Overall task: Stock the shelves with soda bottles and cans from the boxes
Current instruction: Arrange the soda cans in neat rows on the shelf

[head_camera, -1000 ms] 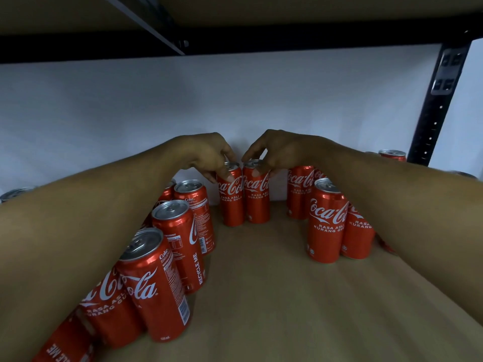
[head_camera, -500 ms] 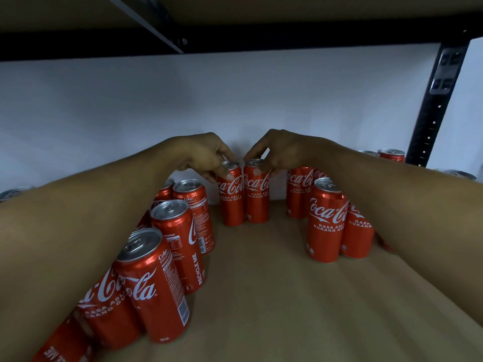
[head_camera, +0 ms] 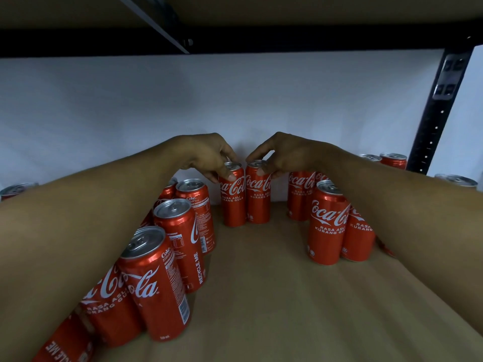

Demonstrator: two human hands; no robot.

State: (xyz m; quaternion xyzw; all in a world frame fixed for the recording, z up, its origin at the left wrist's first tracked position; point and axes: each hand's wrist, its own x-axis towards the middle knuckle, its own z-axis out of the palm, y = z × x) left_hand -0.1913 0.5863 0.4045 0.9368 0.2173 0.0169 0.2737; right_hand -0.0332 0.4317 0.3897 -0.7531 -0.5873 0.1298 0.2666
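Head view, and both arms are stretched deep into the shelf (head_camera: 274, 296)! The left hand (head_camera: 209, 159) grips the top of 1 red Coca-Cola can (head_camera: 233, 205), fingers curled over the rim and thumb pressed on its front; the right hand (head_camera: 283, 155) pinches the top of a 2nd can (head_camera: 258, 202) the same way. Those 2 cans stand upright, side by side and touching, at the middle of the shelf's back edge, right against the white wall (head_camera: 235, 100). Along the left edge a row of cans (head_camera: 180, 239) runs from back to front, upright and packed close. Over by the right edge, a cluster of cans (head_camera: 326, 226) stands just beside the right forearm, logos facing out. More can tops (head_camera: 393, 158) peek out at the back right corner near the black post (head_camera: 439, 113).
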